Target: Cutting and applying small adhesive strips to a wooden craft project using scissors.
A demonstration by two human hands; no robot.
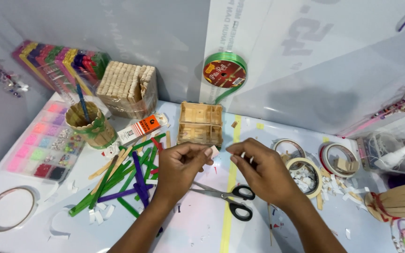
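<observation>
Risk first: small pale strip (214,151), apparently tape or its backing, likely to fold onto itself or stick to skin if tugged unevenly between the two pinches. Could also drop among the white scraps (97,216) littering the table (198,229) and get lost there. Open scissors (233,196) lying directly beneath both wrists, blades pointing left; a lowered forearm could catch them.

Left hand (180,168): thumb and forefinger closed to a tight pinch on the strip, remaining fingers curled in. Strip held in mid-air, just in front of the small wooden stick-built tray (200,124), above the yellow tape line (231,187).

Right hand (261,171): fingertips drawn together, pinching a tiny white sliver (243,154); whether joined to the strip, cannot tell. Hands close, not touching.

Around: green and purple craft sticks (127,182) scattered left, stick-clad cup (90,125) with a brush, bead organiser box (43,145), tape rolls (305,173) right, green ribbon spool (225,72) against the wall.
</observation>
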